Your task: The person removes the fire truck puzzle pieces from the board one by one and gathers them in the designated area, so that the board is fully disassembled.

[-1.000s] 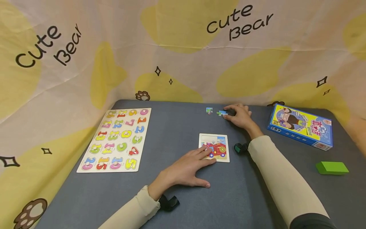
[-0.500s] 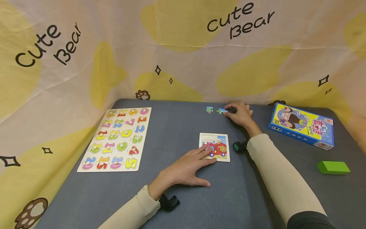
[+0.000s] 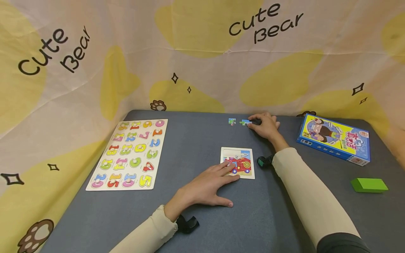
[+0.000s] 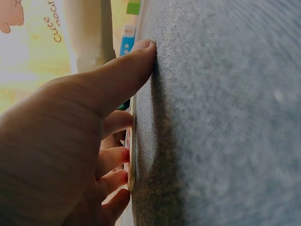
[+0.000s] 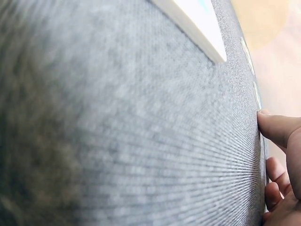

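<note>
In the head view my left hand [image 3: 205, 188] rests spread on a small square jigsaw puzzle [image 3: 251, 161] with a red fire truck picture and a white frame. Its fingertips lie on the picture's left part, and the thumb reaches to the bare tabletop. In the left wrist view the puzzle's edge [image 4: 132, 174] shows beneath the fingertips. At the table's far side my right hand [image 3: 265, 126] pinches a blue and green jigsaw piece [image 3: 244, 122] between thumb and forefinger, low at the tabletop. A second jigsaw piece [image 3: 232, 121] lies just to its left.
A number board [image 3: 135, 151] with colourful knobbed numerals lies at the left. A blue and yellow box [image 3: 335, 138] stands at the back right, with a green block [image 3: 369, 185] in front of it. A printed cloth [image 3: 202, 63] hangs behind the table.
My right hand and the pinched piece have shifted very slightly toward the right piece edge early on, then stayed put. My left hand has kept its place on the puzzle.
</note>
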A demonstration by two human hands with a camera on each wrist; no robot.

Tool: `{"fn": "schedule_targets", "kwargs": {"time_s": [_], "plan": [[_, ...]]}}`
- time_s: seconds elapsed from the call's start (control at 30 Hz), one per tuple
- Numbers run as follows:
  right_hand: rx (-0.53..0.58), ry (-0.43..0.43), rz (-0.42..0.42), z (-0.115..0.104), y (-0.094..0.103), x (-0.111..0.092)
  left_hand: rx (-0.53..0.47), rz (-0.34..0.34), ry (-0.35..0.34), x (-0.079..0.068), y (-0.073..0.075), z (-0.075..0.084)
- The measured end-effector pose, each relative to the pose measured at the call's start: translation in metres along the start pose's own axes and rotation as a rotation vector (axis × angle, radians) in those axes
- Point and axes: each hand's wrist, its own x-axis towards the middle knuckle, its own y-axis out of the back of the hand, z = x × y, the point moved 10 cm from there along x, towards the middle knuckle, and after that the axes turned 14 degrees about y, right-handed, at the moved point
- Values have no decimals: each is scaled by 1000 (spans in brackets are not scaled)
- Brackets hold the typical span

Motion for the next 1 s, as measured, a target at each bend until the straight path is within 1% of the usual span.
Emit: {"fn": "schedule_targets", "kwargs": {"time_s": [0.23,0.37,0.67,0.73,0.8,0.87,0.93,1.0], "plan": [[-2,-15,-1,4,0,-6,-21,-16,2,0,-3,3],[5,-19,-4,6,0,-8,-22,-5,-10,-1,-3,5],[75,8,-2,4,5,-8,-46,4,-15,1,3,5],[94,14,-2,5,6,-8,-69,10,-18,3,5,3],[116,18,1,4,7,-8,-109,24,-14,5,9,0],[144,24,2,4,7,-10,-168,46,9,7,14,-6],[170,35,1,3,7,-12,-223,87,48,10,19,-15],[199,47,-9,0,6,-14,-273,129,105,13,23,-28]]}}
